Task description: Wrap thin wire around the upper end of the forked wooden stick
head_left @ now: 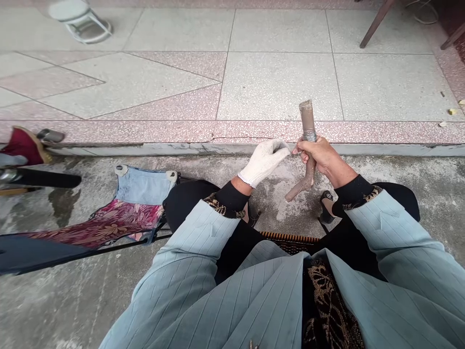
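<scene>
A bent brown wooden stick (307,115) stands out in front of my knees, its cut top over the raised step and its crooked lower end over the concrete. Bare, my right hand (326,156) is wrapped round its middle. Just above those fingers, a band of grey wire (309,135) is wound round the wood. My left hand (264,160), in a white knitted glove, is closed in a pinch beside my right fingertips. A thin strand seems to run between the two hands; its exact path is too fine to follow.
A folding chair (127,213) with denim and floral cloth stands at my left. Beyond it are a person's red shoe (25,145) and a black tube (51,178). The tiled step's edge (174,149) crosses ahead. A white stool (89,26) stands far left, wooden legs (376,24) far right.
</scene>
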Motion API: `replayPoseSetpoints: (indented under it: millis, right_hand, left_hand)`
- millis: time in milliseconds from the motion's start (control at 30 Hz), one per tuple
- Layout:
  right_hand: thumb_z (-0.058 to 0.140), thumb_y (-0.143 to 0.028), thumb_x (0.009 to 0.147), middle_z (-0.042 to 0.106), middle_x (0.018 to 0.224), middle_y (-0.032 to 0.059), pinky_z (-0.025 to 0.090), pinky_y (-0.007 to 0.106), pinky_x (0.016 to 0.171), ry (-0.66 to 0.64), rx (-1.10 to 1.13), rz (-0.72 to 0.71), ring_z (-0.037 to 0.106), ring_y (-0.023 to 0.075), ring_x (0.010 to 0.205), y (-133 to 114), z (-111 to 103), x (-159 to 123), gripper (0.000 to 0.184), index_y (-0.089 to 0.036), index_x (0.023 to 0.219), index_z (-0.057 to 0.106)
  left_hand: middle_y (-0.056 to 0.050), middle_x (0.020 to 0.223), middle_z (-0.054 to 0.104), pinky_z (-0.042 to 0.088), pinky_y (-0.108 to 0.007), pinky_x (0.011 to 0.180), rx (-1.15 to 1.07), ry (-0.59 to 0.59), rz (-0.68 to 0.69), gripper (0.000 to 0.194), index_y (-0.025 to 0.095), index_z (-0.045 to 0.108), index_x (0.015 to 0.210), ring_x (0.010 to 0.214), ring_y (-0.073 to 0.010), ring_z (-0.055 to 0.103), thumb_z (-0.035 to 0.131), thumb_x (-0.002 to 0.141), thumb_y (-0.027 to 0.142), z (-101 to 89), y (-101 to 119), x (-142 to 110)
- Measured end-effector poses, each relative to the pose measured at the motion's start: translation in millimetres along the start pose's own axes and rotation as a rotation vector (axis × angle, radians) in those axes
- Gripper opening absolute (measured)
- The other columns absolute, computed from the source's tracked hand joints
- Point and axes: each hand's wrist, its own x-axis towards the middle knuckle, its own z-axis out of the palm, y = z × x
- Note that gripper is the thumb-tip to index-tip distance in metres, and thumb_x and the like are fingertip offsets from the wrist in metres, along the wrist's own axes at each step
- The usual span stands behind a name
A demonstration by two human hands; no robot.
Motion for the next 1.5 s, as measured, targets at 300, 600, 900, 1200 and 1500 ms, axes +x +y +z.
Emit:
replayPoseSetpoints:
  millis: [300, 600, 900, 1200, 1500]
  right_hand:
    - [0.062, -0.008, 0.07, 0.069, 0.063, 0.0015, 0.035, 0.018, 0.036, 0.086, -0.094, -0.044, 0.042, 0.0056, 0.039, 0.5, 1.7, 1.4, 0.012, -0.018, 0.075, 0.057]
    - [0.063, -0.01, 0.071, 0.066, 0.062, -0.0011, 0.037, 0.018, 0.038, 0.146, -0.033, -0.062, 0.045, 0.0056, 0.04, 3.0, -2.5, 4.9, 0.011, -0.016, 0.078, 0.058]
    - [0.061, -0.012, 0.073, 0.065, 0.063, -0.0016, 0.038, 0.019, 0.04, 0.184, 0.085, -0.039, 0.045, 0.006, 0.042, 2.5, 2.6, 2.4, 0.01, -0.017, 0.08, 0.056]
    - [0.061, -0.015, 0.073, 0.064, 0.067, -0.0005, 0.04, 0.019, 0.042, 0.104, 0.251, 0.085, 0.042, 0.0052, 0.044, 4.7, 4.0, 0.5, 0.009, -0.018, 0.076, 0.053]
    - [0.06, -0.008, 0.068, 0.057, 0.061, -0.0029, 0.039, 0.018, 0.041, 0.131, 0.193, 0.088, 0.042, 0.0053, 0.044, 7.8, -6.6, 10.4, 0.014, -0.018, 0.073, 0.052]
  left_hand:
    - [-0.003, 0.092, 0.07, 0.046, -0.03, 0.083, 0.237, 0.082, 0.021, 0.025, 0.017, 0.07, 0.098, 0.086, -0.017, 0.062, 0.05, 0.09, 0.029, -2.4, 4.6, -5.5]
    - [-0.009, 0.121, 0.063, 0.031, -0.051, 0.105, 0.745, 0.262, 0.248, 0.031, 0.026, 0.067, 0.114, 0.123, -0.0312, 0.05, 0.055, 0.086, 0.026, -3.0, -0.3, -8.5]
    - [-0.015, 0.1, 0.065, 0.035, -0.052, 0.091, 0.917, 0.111, 0.251, 0.037, 0.018, 0.067, 0.113, 0.104, -0.0341, 0.054, 0.047, 0.095, 0.042, 22.3, -3.5, -12.8]
    - [-0.011, 0.099, 0.068, 0.042, -0.039, 0.085, 0.771, 0.11, 0.067, 0.028, 0.018, 0.068, 0.111, 0.1, -0.028, 0.062, 0.051, 0.095, 0.033, 34.6, -14.4, -2.5]
    - [-0.005, 0.096, 0.071, 0.044, -0.028, 0.074, 0.428, 0.079, -0.022, 0.029, 0.019, 0.064, 0.113, 0.082, -0.0187, 0.066, 0.04, 0.097, 0.023, 30.1, -4.5, -9.0]
